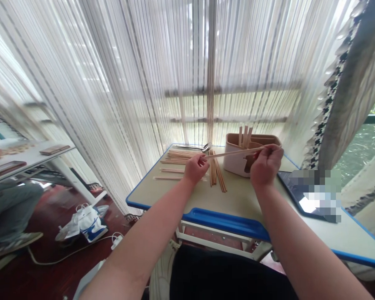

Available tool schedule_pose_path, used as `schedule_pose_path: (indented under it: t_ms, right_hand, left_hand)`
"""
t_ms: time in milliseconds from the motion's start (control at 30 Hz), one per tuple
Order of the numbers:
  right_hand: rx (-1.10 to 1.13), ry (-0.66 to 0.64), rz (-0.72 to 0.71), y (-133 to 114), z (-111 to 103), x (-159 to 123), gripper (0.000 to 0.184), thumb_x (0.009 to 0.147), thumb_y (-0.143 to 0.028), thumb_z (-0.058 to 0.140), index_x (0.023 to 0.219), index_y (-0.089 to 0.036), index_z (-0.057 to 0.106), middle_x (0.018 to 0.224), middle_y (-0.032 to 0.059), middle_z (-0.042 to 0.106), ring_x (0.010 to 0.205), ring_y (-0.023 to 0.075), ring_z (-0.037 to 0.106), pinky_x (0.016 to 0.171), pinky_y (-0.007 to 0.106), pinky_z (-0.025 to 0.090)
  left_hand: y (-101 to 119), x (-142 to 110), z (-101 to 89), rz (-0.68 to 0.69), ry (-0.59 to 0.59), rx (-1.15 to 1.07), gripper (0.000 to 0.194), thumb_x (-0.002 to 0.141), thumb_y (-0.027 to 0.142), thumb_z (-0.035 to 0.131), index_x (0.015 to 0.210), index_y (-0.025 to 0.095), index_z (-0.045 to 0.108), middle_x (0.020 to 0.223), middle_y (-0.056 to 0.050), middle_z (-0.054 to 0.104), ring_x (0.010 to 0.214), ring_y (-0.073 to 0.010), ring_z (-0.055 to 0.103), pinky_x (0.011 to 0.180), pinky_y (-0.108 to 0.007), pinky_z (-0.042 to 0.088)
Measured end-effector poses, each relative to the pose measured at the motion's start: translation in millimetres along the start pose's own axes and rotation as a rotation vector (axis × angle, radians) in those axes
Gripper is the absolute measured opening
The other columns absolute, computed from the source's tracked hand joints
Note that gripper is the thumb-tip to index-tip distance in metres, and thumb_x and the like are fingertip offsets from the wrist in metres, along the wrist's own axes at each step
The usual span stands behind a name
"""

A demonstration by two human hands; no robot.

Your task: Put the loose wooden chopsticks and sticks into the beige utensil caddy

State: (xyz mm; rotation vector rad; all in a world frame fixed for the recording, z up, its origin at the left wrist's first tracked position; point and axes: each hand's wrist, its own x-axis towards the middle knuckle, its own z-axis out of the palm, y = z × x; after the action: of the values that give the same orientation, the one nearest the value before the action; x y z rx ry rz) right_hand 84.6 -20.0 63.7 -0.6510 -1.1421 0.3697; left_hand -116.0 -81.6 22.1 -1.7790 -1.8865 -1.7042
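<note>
Between my two hands stretches a pair of pale wooden chopsticks (233, 153), held nearly level above the desk. My left hand (196, 168) pinches the left end. My right hand (266, 163), in front of the utensil caddy (233, 163), is closed around the right end. Several pale, flat-topped sticks (245, 137) stand up inside the caddy. Left of my left hand lie a row of brown chopsticks (176, 157) and some paler wrapped chopsticks (168, 178). More brown chopsticks (218, 177) lie lengthwise between my hands. A metal slotted spoon (206, 147) rests at the back.
The desk (162, 193) has a blue edge and a blue front tray (226, 221). On its right lies a dark tablet-like device (300, 196), partly blurred out. Sheer curtains (137, 83) hang behind. At left are another person's leg (15, 212), a second table (28, 160) and bags (87, 223).
</note>
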Motion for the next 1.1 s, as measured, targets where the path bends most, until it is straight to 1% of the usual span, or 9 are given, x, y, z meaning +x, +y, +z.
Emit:
schedule_pose_path:
  t_ms: [233, 400, 533, 633, 733, 800, 967, 1033, 1100]
  right_hand:
    - [0.021, 0.028, 0.014, 1, 1, 1, 0.022, 0.091, -0.043, 0.036, 0.092, -0.023, 0.046, 0.063, -0.0043, 0.045, 0.054, 0.0132, 0.048, 0.055, 0.03, 0.041]
    - [0.184, 0.033, 0.128, -4, -1, 14, 0.024, 0.085, -0.045, 0.047, 0.09, -0.022, 0.048, 0.063, -0.0046, 0.048, 0.053, 0.0111, 0.048, 0.055, 0.027, 0.042]
    - [0.221, -0.116, 0.279, -14, -4, 18, 0.029, 0.079, -0.049, 0.055, 0.082, -0.019, 0.054, 0.063, -0.0038, 0.052, 0.051, 0.0093, 0.047, 0.05, 0.024, 0.041]
    - [0.115, -0.277, 0.219, -24, -4, 13, 0.031, 0.079, -0.048, 0.055, 0.088, -0.019, 0.061, 0.061, -0.0031, 0.054, 0.053, 0.0103, 0.047, 0.05, 0.024, 0.041]
    - [0.006, -0.204, 0.053, -30, -5, 9, 0.028, 0.084, -0.044, 0.05, 0.091, -0.019, 0.061, 0.074, 0.001, 0.061, 0.062, 0.0122, 0.052, 0.059, 0.026, 0.044]
    - [0.004, -0.079, -0.016, -32, -9, 11, 0.026, 0.086, -0.042, 0.048, 0.09, -0.02, 0.059, 0.079, 0.0023, 0.062, 0.066, 0.0126, 0.054, 0.064, 0.027, 0.046]
    - [0.074, 0.283, -0.02, -25, -21, 28, 0.022, 0.089, -0.042, 0.043, 0.084, -0.022, 0.046, 0.072, -0.0009, 0.057, 0.059, 0.0113, 0.052, 0.067, 0.029, 0.047]
    - [0.027, 0.384, -0.003, -19, -25, 33, 0.022, 0.09, -0.043, 0.04, 0.085, -0.022, 0.044, 0.076, 0.0003, 0.058, 0.057, 0.0114, 0.052, 0.066, 0.03, 0.048]
    - [-0.052, 0.435, -0.01, -12, -26, 36, 0.022, 0.09, -0.044, 0.039, 0.088, -0.022, 0.044, 0.082, 0.0031, 0.059, 0.059, 0.0124, 0.053, 0.065, 0.03, 0.048]
  left_hand:
    - [8, -3, -5.4, 0.158, -0.005, 0.218, 0.019, 0.083, 0.022, 0.051, 0.094, 0.018, 0.065, 0.077, -0.002, 0.068, 0.069, -0.0131, 0.061, 0.072, -0.024, 0.048]
    - [12, -6, -5.1, 0.293, -0.167, 0.3, 0.025, 0.092, 0.03, 0.042, 0.093, 0.022, 0.066, 0.088, -0.004, 0.068, 0.085, -0.0154, 0.062, 0.079, -0.025, 0.046]
    - [30, -10, 4.5, 0.277, -0.233, 0.331, 0.029, 0.093, 0.032, 0.04, 0.085, 0.022, 0.066, 0.079, -0.004, 0.066, 0.077, -0.0163, 0.062, 0.072, -0.025, 0.046]
    - [49, -10, 16.7, 0.294, -0.24, 0.31, 0.028, 0.092, 0.029, 0.04, 0.085, 0.022, 0.065, 0.079, -0.004, 0.067, 0.074, -0.0166, 0.062, 0.069, -0.026, 0.045]
    - [67, -4, 29.9, 0.324, -0.269, 0.288, 0.027, 0.092, 0.029, 0.041, 0.08, 0.022, 0.064, 0.072, -0.003, 0.066, 0.066, -0.0156, 0.06, 0.064, -0.026, 0.045]
    - [77, 4, 39.0, 0.377, -0.174, 0.243, 0.02, 0.089, 0.031, 0.046, 0.085, 0.022, 0.063, 0.074, -0.004, 0.065, 0.069, -0.0163, 0.061, 0.067, -0.027, 0.047]
    - [101, 35, 64.6, 0.446, 0.435, 0.002, 0.026, 0.082, 0.032, 0.054, 0.101, 0.014, 0.052, 0.112, -0.015, 0.056, 0.11, -0.0248, 0.051, 0.094, -0.043, 0.043]
    - [106, 42, 74.7, 0.43, 0.525, -0.052, 0.031, 0.083, 0.029, 0.051, 0.11, 0.012, 0.048, 0.116, -0.017, 0.053, 0.116, -0.0253, 0.047, 0.099, -0.046, 0.039]
    - [106, 43, 83.3, 0.45, 0.512, -0.058, 0.04, 0.085, 0.026, 0.049, 0.121, 0.011, 0.043, 0.121, -0.018, 0.051, 0.122, -0.0257, 0.043, 0.102, -0.047, 0.037]
